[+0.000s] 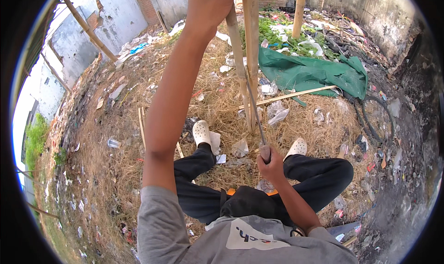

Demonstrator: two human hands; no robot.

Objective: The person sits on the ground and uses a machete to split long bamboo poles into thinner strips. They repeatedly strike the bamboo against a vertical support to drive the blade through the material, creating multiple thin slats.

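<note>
Step looks like working the bamboo (251, 42) with the knife (255, 109). Bamboo stands near upright just ahead of the right hand (272, 166), its foot in dry grass (215, 104). To do it well: short strokes, edge in line with the grain, bamboo foot planted firmly, shins and upper hand clear of the blade's path.

Right hand: closed tight round the knife handle, blade running up and away from it. No gap shows between palm and handle. The blade's far end overlaps the two bamboo strips; can't tell if it sits in the gap or only in front. Left hand (215, 3): well above the right, clamped on the bamboo's upper part; fingertips cut off by the top of the view.

A pale shoe (298, 146) sits just past the right hand, to its right; its mate (201, 131) is left of the bamboo foot. Farther out from the right hand, a thin slat (296, 96) lies on the grass; beyond it the green tarp (314, 74), then a pole (299, 14) and the stained wall (356, 9).
</note>
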